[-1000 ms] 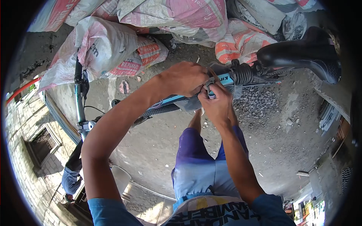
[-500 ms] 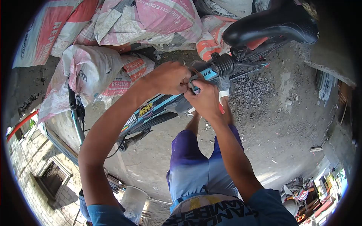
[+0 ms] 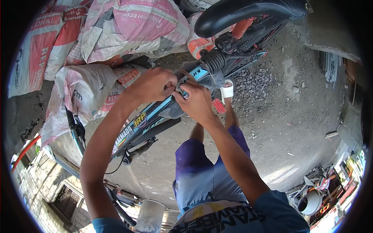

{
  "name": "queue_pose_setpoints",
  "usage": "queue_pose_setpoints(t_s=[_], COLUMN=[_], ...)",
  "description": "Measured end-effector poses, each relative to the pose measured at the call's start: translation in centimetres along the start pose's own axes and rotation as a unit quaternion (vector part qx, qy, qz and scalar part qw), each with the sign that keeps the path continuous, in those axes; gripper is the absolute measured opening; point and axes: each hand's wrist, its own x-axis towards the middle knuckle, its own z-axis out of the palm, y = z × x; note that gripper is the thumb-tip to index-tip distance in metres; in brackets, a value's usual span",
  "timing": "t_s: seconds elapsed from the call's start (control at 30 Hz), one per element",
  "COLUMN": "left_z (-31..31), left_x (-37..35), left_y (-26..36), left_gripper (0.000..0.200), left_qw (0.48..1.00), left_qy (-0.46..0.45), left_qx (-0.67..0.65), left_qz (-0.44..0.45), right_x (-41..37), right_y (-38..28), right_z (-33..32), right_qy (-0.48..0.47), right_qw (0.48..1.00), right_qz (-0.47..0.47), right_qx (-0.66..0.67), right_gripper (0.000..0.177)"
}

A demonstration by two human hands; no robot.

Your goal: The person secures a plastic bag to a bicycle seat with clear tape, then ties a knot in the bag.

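A blue and black bicycle [image 3: 140, 121] with a "JRP" sticker stands across my front, its black saddle [image 3: 248, 17] at the upper right. My left hand [image 3: 155, 86] is closed in a pinch at the top of the frame. Close beside it, my right hand [image 3: 197, 101] is bent with thumb and fingers pinched at the same place. What the fingertips hold is hidden and too small to name. Clear plastic wrap [image 3: 171, 111] hangs at the tube below the hands. A coiled cable [image 3: 214, 61] wraps the frame near the seat post.
Stuffed cement sacks [image 3: 134, 29] lie behind the bicycle. Gravel [image 3: 254, 83] is spread on the ground to the right. A red object [image 3: 218, 105] lies by my white slipper [image 3: 227, 90]. A whitish bucket [image 3: 150, 215] stands at the lower left, and assorted clutter [image 3: 311, 200] lies at the lower right.
The camera view has shifted, so the saddle and hands appear farther left. Both hands stay pinched together at the same part of the frame.
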Motion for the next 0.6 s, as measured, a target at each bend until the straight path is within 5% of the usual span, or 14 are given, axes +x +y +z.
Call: queue_pose_setpoints(t_s=[0.17, 0.27, 0.37, 0.6], left_z=[0.6, 1.3, 2.4, 0.5], left_x=[1.0, 0.6, -0.4, -0.4], left_y=[-0.1, -0.5, -1.3, -0.3], left_gripper=[0.016, 0.015, 0.013, 0.013], left_qw=[0.997, 0.991, 0.968, 0.998], left_qy=[-0.023, -0.022, 0.046, 0.028], left_qx=[0.08, -0.08, -0.222, -0.064], left_qz=[-0.002, -0.104, -0.106, -0.012], right_x=[0.3, -0.3, -1.1, -0.5], right_y=[0.3, 1.3, 1.3, -0.1], right_z=[-0.3, -0.3, -0.1, 0.0], right_qy=[-0.015, 0.0, 0.024, 0.007], right_qw=[0.999, 0.998, 0.999, 0.999], right_qz=[-0.034, -0.063, -0.034, 0.043], right_qx=[-0.014, 0.003, 0.027, -0.005], right_gripper=[0.018, 0.017, 0.017, 0.018])
